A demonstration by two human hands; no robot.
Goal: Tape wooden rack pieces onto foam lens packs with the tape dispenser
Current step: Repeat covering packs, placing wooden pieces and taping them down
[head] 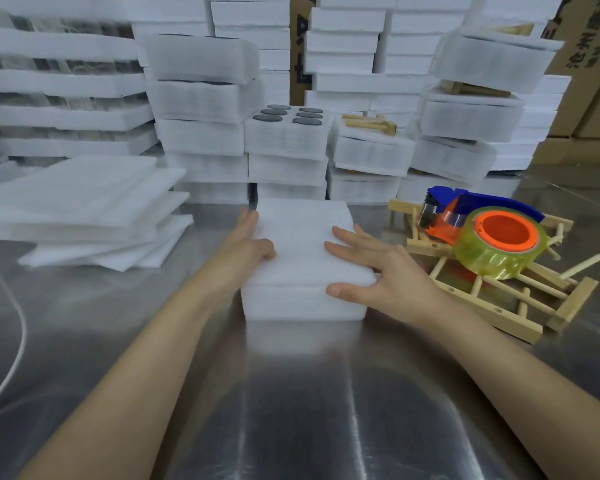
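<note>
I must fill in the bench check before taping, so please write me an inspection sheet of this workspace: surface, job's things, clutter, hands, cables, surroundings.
Surface: shiny metal table, reflecting light.
Job's things: white foam pack in the middle; tape dispenser lying on the wooden rack pieces to its right.
Clutter: loose foam sheets piled at the left.
Hands: left hand flat against the pack's left side; right hand spread flat on its top.
Cables: white cable curving at the left edge.
Surroundings: stacked foam packs behind, one open showing dark round lenses; cardboard boxes at the far right.
</note>
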